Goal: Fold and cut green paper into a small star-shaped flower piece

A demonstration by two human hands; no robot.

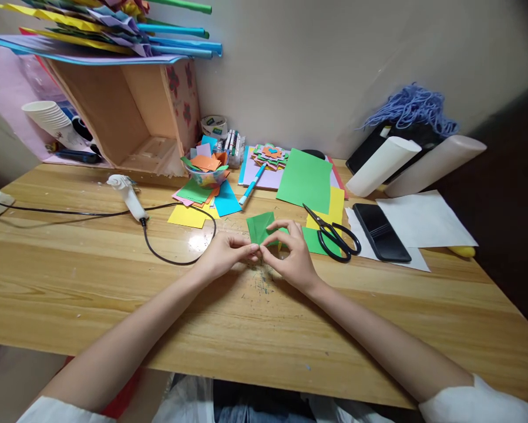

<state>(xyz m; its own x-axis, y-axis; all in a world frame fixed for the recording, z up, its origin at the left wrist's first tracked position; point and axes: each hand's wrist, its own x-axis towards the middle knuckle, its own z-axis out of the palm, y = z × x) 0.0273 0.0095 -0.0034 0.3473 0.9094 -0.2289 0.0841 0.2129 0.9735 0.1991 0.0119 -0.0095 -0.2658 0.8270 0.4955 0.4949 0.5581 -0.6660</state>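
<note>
A small green paper piece (pixel 259 226) with crease lines is pinched at its near corner between both hands, just above the wooden table. My left hand (pixel 228 254) grips that corner from the left with thumb and fingertips. From the right, my right hand (pixel 294 252) pinches the same spot with thumb and index finger, its other fingers curved over the paper. Beside my right hand lie black-handled scissors (pixel 334 235), blades pointing away, over a green strip (pixel 312 239) and yellow paper (pixel 338 205).
A white glue gun (pixel 129 197) with a looping black cord stands at left. Behind are a bowl of paper scraps (pixel 206 170), a layered paper flower (pixel 269 155), and a large green sheet (pixel 305 179). A phone (pixel 380 232) and white rolls (pixel 384 164) lie right; an open box (pixel 127 111) stands back left.
</note>
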